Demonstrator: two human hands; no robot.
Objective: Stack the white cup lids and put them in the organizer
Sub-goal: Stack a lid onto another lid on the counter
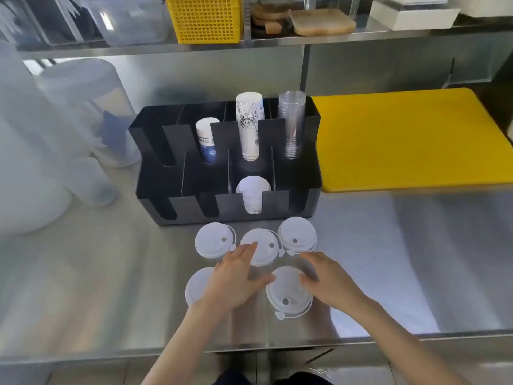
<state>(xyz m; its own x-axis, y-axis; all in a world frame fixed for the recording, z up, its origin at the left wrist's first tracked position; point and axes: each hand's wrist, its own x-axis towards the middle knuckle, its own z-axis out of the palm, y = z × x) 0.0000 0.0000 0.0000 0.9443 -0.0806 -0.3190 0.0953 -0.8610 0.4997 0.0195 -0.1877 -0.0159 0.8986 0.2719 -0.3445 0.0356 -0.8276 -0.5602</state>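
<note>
From the head view I count 5 white cup lids loose on the steel counter [388, 259], all on the near side of the black organizer [155, 179]: 3 in a row just beside its front wall, 2 closer to me. None is stacked yet.

My worry is the near-right lid [288, 293]: pushed sideways rather than lifted, it could skate on the slick steel toward the counter edge. The lids' small tabs could also snag and leave a crooked stack that jams in a front slot.

My left hand [236, 279] lies flat, fingers loosely spread, over the near-left lid [195, 284], fingertips reaching the middle lid [261, 247]. My right hand [327, 282] is open, fingers lightly curled against the near-right lid's rim, gripping nothing.
</note>
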